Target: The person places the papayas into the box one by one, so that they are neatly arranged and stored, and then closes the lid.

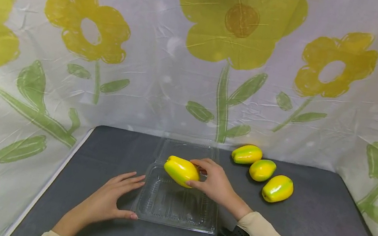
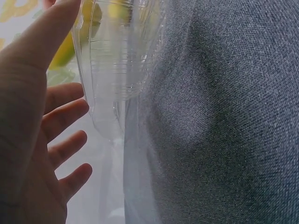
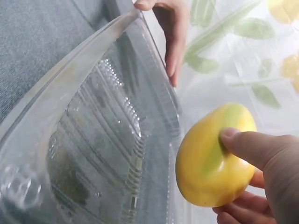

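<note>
Three fruits [image 1: 262, 170] on table [image 1: 325, 226], held fruit [image 1: 181, 171] above container [image 1: 177, 206], flowered backdrop [image 1: 150, 81] behind

Behind a dark grey tabletop [image 1: 329, 227], a wrinkled pale backdrop [image 1: 145, 85] with yellow flowers [image 1: 209, 3].

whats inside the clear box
In the box, only its ribbed floor shows. Above it, the right hand holds a fruit; they hide part of the box's far edge in the head view.
</note>
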Tool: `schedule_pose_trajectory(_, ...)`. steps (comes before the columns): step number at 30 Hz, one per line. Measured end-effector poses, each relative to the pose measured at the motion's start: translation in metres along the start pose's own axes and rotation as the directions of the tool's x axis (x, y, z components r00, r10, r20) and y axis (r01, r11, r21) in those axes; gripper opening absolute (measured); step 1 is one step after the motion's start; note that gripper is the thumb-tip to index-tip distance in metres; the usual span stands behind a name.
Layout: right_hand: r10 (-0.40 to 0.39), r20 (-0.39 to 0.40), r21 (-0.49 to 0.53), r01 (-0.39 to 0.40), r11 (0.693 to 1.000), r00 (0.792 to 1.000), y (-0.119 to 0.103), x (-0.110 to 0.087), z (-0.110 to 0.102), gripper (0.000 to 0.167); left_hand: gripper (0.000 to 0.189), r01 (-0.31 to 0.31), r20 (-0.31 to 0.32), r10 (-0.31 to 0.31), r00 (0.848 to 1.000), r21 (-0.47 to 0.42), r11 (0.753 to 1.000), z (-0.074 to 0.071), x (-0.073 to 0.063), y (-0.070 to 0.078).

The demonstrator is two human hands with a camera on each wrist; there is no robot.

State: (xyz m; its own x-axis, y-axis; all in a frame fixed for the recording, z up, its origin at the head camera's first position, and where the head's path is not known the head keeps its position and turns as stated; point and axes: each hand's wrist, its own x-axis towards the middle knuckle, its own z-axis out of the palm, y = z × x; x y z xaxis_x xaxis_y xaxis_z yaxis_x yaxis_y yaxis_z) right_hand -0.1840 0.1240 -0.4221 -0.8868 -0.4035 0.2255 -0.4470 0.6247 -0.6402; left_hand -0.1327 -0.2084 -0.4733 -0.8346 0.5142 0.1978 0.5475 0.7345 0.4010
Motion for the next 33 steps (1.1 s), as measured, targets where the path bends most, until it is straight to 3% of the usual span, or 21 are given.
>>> schedule_pose_trajectory(8, -0.02, 0.015, 0.02, 0.02, 1.0, 1.0, -0.009, 0.007, 0.008, 0.061, 0.094, 0.033, 0.024, -0.033, 0.999, -0.002, 0.999, -0.001, 0.001, 0.0)
schedule_pose_trajectory(33, -0.028, 0.05, 0.057, 0.026, 0.998, 0.998, -0.01, 0.017, 0.034, 0.062, 0.091, 0.047, 0.038, -0.045, 0.998, -0.028, 0.999, 0.0, 0.0, 0.001)
